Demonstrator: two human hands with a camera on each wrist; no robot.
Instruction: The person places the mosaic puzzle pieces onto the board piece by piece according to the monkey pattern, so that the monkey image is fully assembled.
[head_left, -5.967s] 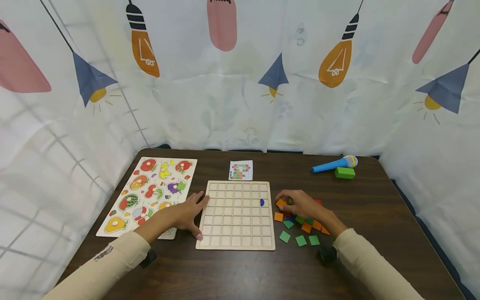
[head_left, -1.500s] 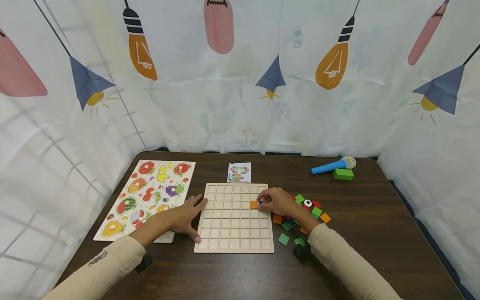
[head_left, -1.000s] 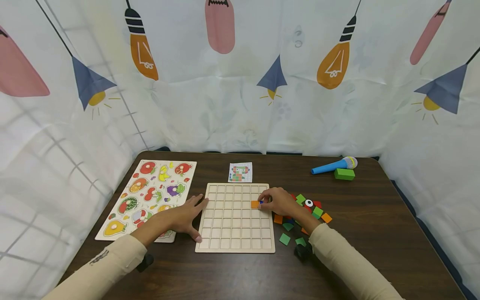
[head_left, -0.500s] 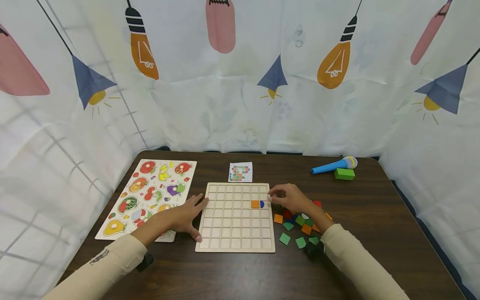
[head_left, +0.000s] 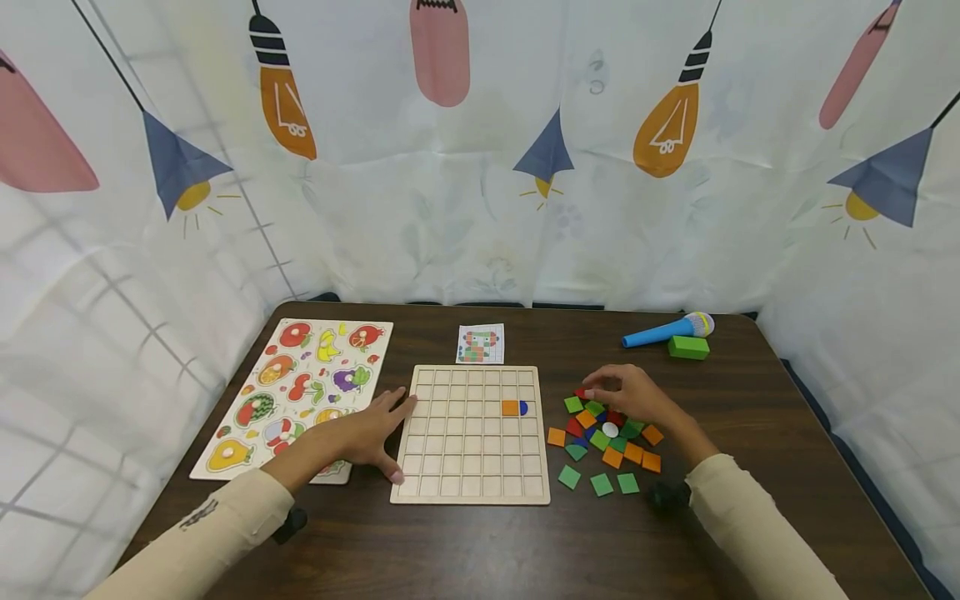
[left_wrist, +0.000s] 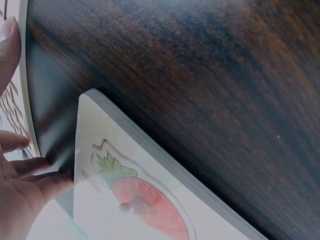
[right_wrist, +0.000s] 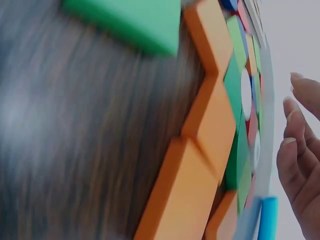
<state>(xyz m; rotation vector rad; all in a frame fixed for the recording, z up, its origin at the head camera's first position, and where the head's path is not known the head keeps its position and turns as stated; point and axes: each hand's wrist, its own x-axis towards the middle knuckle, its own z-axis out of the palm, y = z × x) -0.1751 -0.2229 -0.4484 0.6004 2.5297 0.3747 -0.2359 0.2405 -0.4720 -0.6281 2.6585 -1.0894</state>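
A pale wooden grid board (head_left: 470,475) lies mid-table. On its right side an orange square (head_left: 510,407) sits beside a blue half-round piece (head_left: 523,407). The left hand (head_left: 375,435) rests at the board's left edge, thumb and fingers spread; the left wrist view shows its thumb and fingers (left_wrist: 25,185) along that edge. Over the back of a pile of coloured pieces, among them an orange one (head_left: 651,462), hovers the right hand (head_left: 630,392), fingers loosely bent. In the right wrist view that hand (right_wrist: 305,150) shows nothing between its fingertips.
A fruit puzzle board (head_left: 258,375) lies at the left, near the left hand. Behind the grid board is a small pattern card (head_left: 481,344). A blue toy microphone (head_left: 660,333) and a green block (head_left: 688,347) are at the back right. Green squares (head_left: 602,484) lie in front of the pile.
The orange square now lies on the board beside the blue piece. The right hand has let go of what it held there and moved right, over the pile. The left hand has stayed put.
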